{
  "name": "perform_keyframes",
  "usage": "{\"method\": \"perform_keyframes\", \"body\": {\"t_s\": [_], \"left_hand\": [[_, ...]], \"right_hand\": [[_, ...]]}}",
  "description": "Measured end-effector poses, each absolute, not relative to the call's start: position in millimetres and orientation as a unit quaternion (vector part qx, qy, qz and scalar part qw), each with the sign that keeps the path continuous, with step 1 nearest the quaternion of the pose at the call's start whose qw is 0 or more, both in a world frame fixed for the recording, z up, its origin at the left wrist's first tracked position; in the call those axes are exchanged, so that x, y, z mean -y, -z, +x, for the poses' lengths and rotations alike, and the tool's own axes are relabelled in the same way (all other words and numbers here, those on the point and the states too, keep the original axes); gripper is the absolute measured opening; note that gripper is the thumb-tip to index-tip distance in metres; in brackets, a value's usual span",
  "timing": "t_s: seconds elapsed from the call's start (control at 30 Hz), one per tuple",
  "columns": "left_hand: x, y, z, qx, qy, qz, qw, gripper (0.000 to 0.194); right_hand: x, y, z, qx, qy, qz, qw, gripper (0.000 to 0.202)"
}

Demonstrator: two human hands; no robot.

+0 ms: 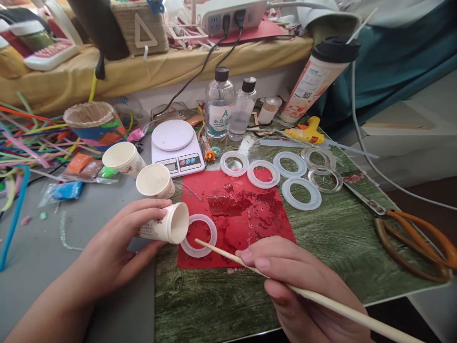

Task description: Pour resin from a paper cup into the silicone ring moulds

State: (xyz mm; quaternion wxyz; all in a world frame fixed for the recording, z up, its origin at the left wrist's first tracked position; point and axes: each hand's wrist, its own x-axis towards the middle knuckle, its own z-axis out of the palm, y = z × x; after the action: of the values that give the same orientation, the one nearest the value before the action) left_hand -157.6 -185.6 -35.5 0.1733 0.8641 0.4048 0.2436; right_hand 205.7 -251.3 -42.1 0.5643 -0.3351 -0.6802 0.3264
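Observation:
My left hand (137, 238) is wrapped round a paper cup (157, 230), tilted onto its side with its mouth facing right. The cup's rim is over the left edge of a whitish ring mold (210, 233), which lies on a red sheet (235, 252). Between the fingers of my right hand (303, 281) is a thin wooden stick (321, 300); its tip points left, above the ring mold's opening. Glossy wet-looking patches cover part of the sheet. What is inside the tilted cup cannot be made out.
Two paper cups (154, 182) stand behind my left hand, near a white digital scale (174, 143). Several ring molds (302, 194) lie at the back right, beside orange-handled scissors (410, 238). Further back are two clear bottles (219, 107), a yellow glue gun (309, 131) and a tall cup (317, 78).

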Motion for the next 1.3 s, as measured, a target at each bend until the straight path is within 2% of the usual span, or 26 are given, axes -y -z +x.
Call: {"method": "perform_keyframes", "body": {"t_s": [0.43,1.3], "left_hand": [[186.1,33.3,-156.6,-0.408,-0.215,0.871,0.171,0.062],[185.1,31.3,-156.7,-0.398,-0.216,0.875,0.168,0.059]], "right_hand": [[251.8,41.6,202.3,0.677,-0.335,-0.339,0.562,0.034],[251.7,42.8,203.5,0.678,-0.33,-0.345,0.559,0.035]]}}
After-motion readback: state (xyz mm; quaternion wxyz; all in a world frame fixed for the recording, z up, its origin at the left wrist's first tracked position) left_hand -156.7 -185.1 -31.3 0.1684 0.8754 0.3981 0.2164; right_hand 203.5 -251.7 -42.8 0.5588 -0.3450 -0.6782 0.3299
